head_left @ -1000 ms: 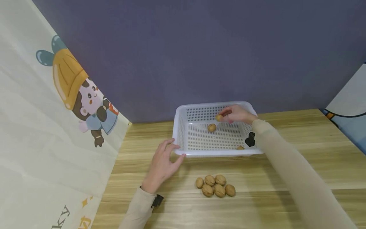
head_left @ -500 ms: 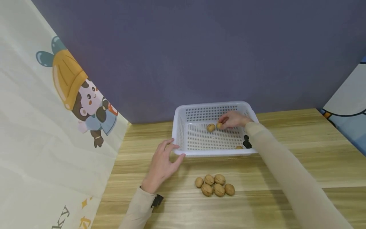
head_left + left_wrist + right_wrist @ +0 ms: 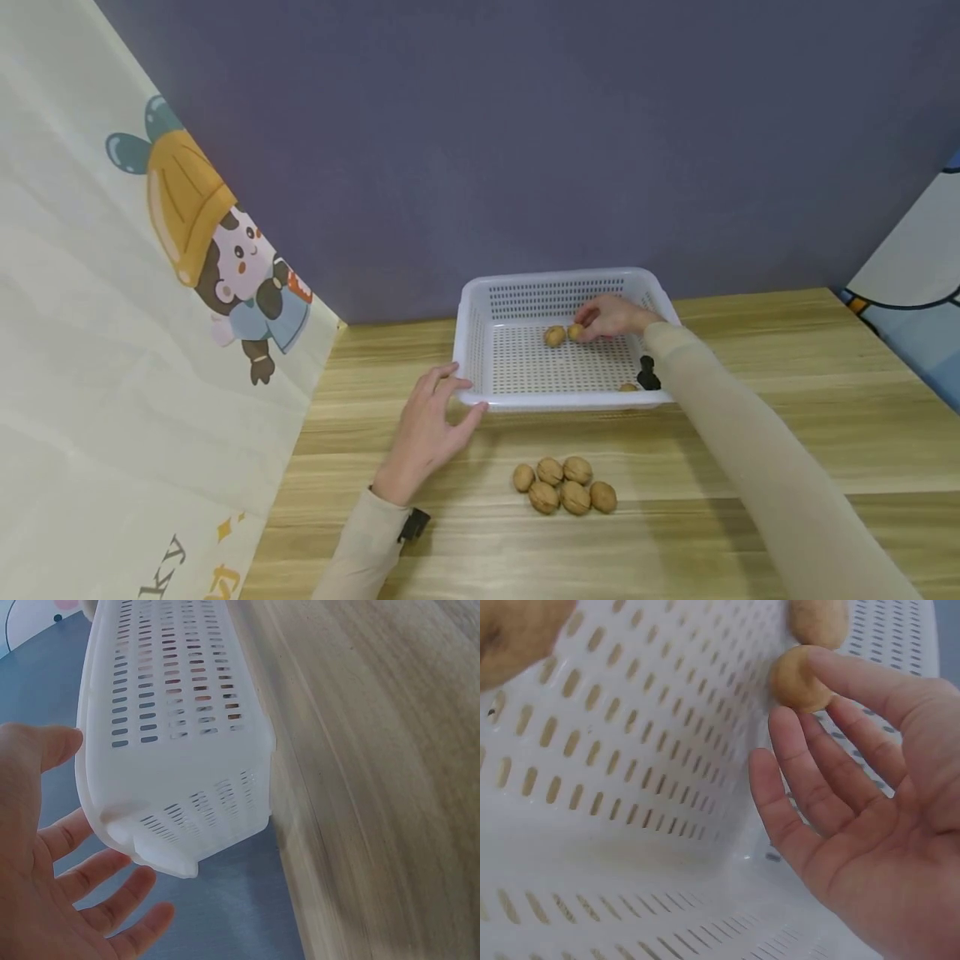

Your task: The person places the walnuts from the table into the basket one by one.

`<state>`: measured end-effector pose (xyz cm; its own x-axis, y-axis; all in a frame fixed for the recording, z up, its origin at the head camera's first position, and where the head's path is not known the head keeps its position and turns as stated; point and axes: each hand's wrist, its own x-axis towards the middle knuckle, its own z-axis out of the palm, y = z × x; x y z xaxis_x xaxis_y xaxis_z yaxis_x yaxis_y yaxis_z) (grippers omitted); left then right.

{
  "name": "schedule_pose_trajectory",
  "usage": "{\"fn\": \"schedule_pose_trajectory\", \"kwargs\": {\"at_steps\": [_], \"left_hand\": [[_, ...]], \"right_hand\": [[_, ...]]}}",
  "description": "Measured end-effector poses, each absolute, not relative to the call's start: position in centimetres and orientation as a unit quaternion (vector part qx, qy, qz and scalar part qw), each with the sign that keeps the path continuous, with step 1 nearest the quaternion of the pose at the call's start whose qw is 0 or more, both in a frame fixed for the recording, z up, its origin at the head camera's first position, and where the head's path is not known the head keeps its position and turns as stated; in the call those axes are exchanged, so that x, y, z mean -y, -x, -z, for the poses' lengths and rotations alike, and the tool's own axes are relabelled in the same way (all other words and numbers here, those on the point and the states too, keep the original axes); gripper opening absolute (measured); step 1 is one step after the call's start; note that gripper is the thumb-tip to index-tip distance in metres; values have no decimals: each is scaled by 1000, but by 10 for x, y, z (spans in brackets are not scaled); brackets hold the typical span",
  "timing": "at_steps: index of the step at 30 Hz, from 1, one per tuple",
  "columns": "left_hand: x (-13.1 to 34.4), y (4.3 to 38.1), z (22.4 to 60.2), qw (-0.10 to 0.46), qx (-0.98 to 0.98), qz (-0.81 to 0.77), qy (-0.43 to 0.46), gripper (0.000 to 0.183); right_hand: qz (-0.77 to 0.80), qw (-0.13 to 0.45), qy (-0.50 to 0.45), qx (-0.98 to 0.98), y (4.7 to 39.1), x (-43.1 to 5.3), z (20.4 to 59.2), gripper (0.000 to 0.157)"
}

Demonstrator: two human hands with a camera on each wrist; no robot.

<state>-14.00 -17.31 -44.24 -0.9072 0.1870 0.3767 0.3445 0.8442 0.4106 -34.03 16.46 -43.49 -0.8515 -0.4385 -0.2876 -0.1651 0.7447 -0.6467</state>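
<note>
A white slotted plastic basket [image 3: 562,402] stands at the back of the wooden table. Inside it, my right hand [image 3: 611,317] pinches a walnut [image 3: 791,679] between thumb and fingertips, low over the slotted floor. Another walnut [image 3: 555,336] lies just left of the pinched one. A third walnut [image 3: 628,387] is partly hidden behind the front wall. My left hand [image 3: 427,429] is at the basket's front left corner, thumb and fingertips at the rim and fingers spread, as the left wrist view shows. Several loose walnuts [image 3: 575,498] lie grouped on the table in front of the basket.
A dark blue-grey wall [image 3: 525,150] rises behind the basket. To the left hangs a pale sheet [image 3: 97,333] with a cartoon figure. The wooden tabletop [image 3: 750,517] reaches out on both sides of the basket. A black wrist camera [image 3: 647,375] sits on the right sleeve.
My right hand has lowered the walnut from near the back wall to beside the other walnut, then held almost still. The left hand and basket have stayed put.
</note>
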Motion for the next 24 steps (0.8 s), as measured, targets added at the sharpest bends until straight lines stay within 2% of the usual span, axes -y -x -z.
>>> {"fn": "schedule_pose_trajectory", "kwargs": {"at_steps": [8,12,18,24], "left_hand": [[173,141,443,164,944,250,141,43],[174,141,445,163,944,249,141,44],[175,140,445,158,944,253,139,44],[175,141,443,158,944,253,140,43]], "right_hand": [[294,218,188,-912,336,-168,407,58],[316,191,227,-901,323,-166,376,53],[338,134,263,-894,284,-162,336,39],[372,87,322,-866,232,-156,326,27]]}}
